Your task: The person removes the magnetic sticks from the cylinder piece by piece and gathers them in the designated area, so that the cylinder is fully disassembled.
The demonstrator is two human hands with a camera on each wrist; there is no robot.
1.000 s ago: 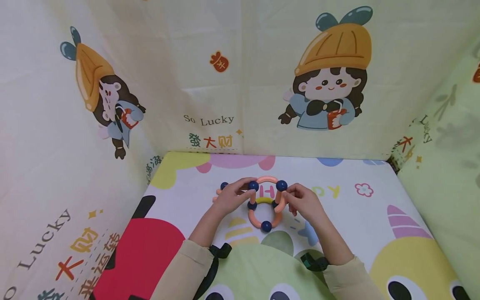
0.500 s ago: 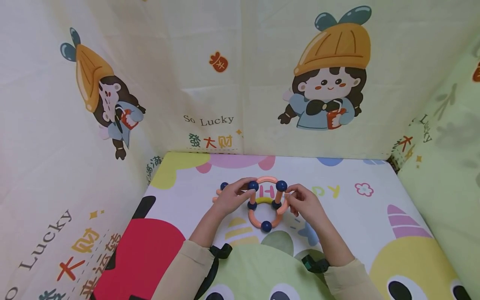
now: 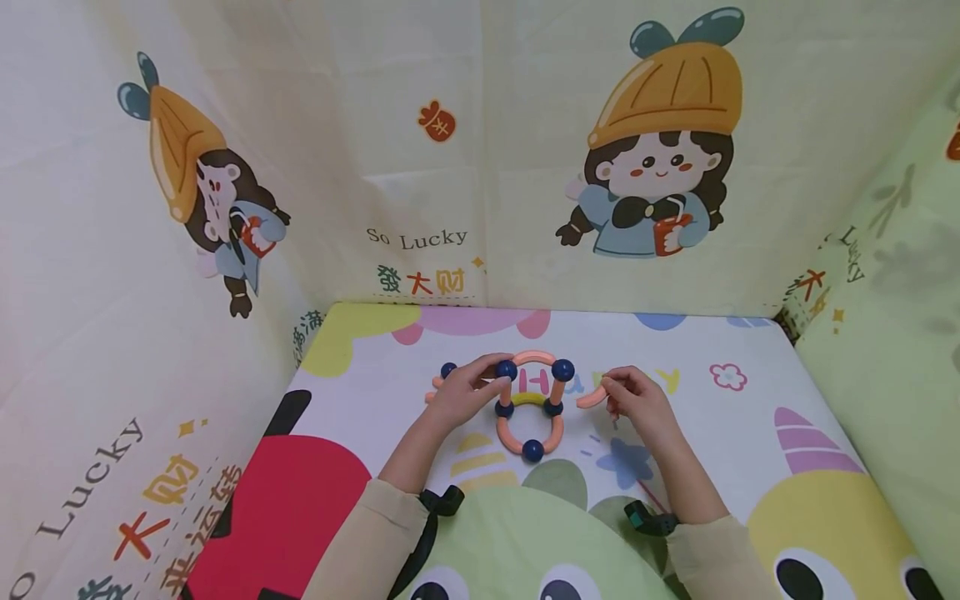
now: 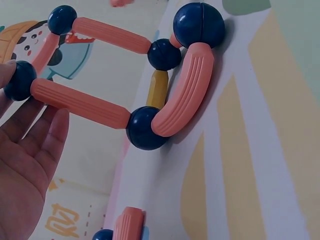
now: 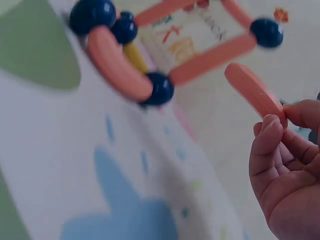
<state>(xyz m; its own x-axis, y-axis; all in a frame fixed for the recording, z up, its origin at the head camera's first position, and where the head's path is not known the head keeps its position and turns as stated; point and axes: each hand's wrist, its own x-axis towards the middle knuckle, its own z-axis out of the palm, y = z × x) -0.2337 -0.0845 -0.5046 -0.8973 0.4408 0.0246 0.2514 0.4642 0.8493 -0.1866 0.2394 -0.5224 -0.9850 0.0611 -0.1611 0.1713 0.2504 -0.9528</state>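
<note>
A magnetic building-stick frame (image 3: 556,433) stands on the table, made of salmon rods and dark blue balls. Its lower ring has a yellow curved rod (image 4: 158,90) at the back, and two straight rods rise to an arched top. My left hand (image 3: 468,393) holds the frame at its upper left blue ball (image 4: 20,81), fingers behind the ball and along the upright rod. Off to the frame's right, my right hand (image 3: 643,406) pinches one end of a loose curved salmon stick (image 5: 252,90) between thumb and fingertips. The stick's free end points toward the frame, with a gap between them.
Beyond the left hand lie another blue ball (image 3: 448,369) and salmon rods (image 3: 434,384), partly hidden by that hand. The table (image 3: 705,450) has a cartoon-printed cover. Printed cloth walls (image 3: 517,167) enclose it at the back and both sides.
My right hand has drawn the curved stick away from the frame's right side, moving right. The left hand and the frame have stayed in place.
</note>
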